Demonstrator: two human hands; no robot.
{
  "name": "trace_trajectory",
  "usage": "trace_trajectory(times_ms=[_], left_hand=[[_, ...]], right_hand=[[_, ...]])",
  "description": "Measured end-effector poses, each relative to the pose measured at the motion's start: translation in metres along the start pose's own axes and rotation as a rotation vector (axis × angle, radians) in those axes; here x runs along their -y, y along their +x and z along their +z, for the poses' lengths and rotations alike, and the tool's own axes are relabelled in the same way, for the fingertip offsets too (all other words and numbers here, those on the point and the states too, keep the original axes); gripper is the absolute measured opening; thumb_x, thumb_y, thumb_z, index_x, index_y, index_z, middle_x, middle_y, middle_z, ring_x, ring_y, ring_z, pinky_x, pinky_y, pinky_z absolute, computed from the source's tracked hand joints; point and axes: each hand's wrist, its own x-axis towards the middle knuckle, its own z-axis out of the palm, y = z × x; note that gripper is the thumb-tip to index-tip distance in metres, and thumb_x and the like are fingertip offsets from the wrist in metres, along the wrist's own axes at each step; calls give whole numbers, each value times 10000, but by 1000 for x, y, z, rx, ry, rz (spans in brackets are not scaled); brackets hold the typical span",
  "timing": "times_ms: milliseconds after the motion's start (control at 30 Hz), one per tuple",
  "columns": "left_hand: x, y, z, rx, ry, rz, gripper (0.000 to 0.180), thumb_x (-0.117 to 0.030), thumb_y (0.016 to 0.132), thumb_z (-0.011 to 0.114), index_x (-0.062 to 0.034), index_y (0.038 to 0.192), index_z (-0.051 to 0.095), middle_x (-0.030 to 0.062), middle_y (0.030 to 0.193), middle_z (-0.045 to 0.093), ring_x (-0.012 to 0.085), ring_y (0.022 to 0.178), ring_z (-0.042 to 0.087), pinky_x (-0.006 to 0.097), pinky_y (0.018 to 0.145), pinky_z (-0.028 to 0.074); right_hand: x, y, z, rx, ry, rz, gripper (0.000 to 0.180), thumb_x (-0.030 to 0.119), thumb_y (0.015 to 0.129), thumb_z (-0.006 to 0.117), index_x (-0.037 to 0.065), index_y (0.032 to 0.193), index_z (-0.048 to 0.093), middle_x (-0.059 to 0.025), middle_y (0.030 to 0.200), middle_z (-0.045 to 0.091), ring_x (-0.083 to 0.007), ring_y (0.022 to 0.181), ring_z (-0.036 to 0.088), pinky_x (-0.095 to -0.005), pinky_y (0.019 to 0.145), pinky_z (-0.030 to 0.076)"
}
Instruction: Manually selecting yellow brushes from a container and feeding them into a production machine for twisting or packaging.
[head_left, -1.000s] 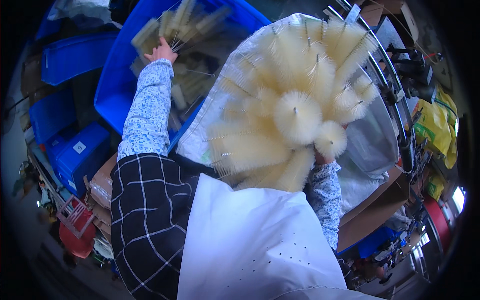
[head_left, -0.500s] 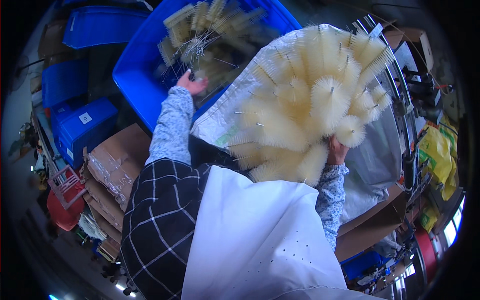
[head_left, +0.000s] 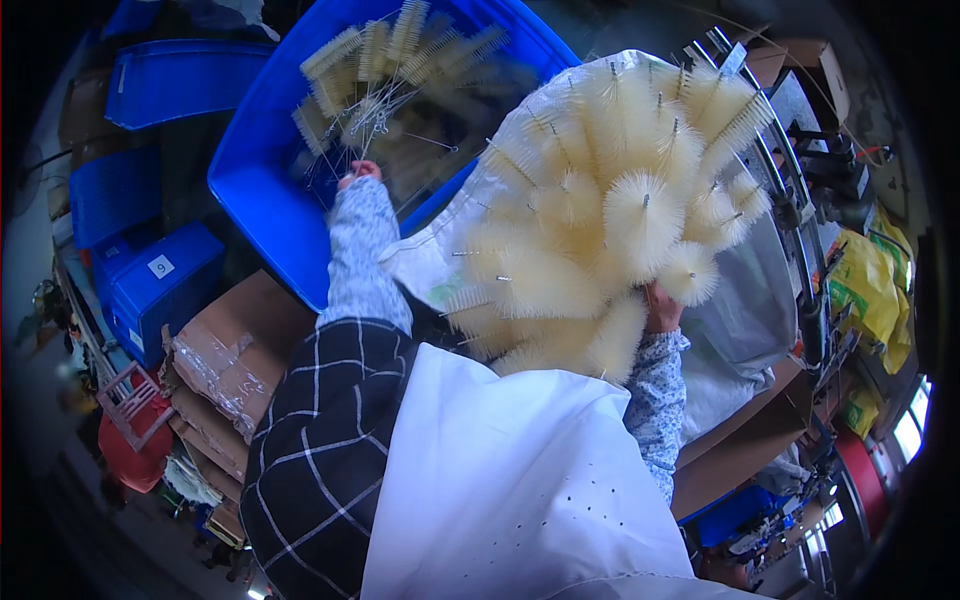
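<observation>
My right hand (head_left: 662,306) grips a large fanned bunch of cream bristle brushes (head_left: 610,215) on wire stems, held up over a white woven sack (head_left: 730,300). My left hand (head_left: 358,173) reaches into a big blue plastic tub (head_left: 265,190) and touches the wire stems of more cream brushes (head_left: 395,60) piled inside; the fingers are mostly hidden behind the wrist. Both forearms wear speckled grey sleeves. A white apron (head_left: 500,470) and a black checked garment (head_left: 320,450) fill the lower middle of the picture.
More blue crates (head_left: 150,280) and a blue lid (head_left: 175,80) stand at the left. Taped cardboard boxes (head_left: 225,360) lie below the tub, with a red object (head_left: 135,455) beside them. A metal frame (head_left: 790,210), yellow bags (head_left: 870,290) and a cardboard box (head_left: 750,440) sit at the right.
My left hand has stayed reaching into the blue tub among the loose brushes while the view shifted. The bunch in my right hand has stayed held up.
</observation>
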Motion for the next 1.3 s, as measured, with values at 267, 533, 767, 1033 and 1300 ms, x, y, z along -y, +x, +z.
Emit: trace_trajectory(times_ms=[267,533,767,1033,1300], left_hand=[[129,-355,63,672,800,1572,395,-78,760,503,-24,1089,290,121,872,489,153,593,521,223,502,459],[163,-253,152,622,1778,1463,613,-323,652,676,-11,1055,335,165,840,553,286,772,553,373,717,428],[101,-173,96,296,2479,1233,443,-26,640,584,-60,1044,406,167,999,535,266,931,522,329,823,392],[64,-156,67,662,2288,1109,771,-115,591,707,-78,1140,167,203,1032,481,262,953,505,339,836,386],[84,-176,49,472,2433,1033,712,-232,629,687,-43,1172,267,207,1048,497,324,969,493,343,858,365]], right_hand=[[-10,-5,-13,-3,-394,-212,833,122,653,678,25,1267,122,-132,1130,410,-218,986,441,-347,891,345],[-1,6,-5,80,-331,-143,779,132,673,658,19,1260,159,-143,1222,332,-231,1069,383,-338,939,272],[-23,-5,-12,-10,-316,-170,875,130,661,668,42,1300,77,-133,1280,242,-235,1134,312,-343,963,236],[35,3,8,-48,660,315,655,193,783,549,58,1283,148,-121,1199,362,-199,1048,415,-356,875,375],[25,4,5,-167,985,433,575,371,840,422,68,1273,196,-108,1189,379,-199,1039,429,-352,874,376]])
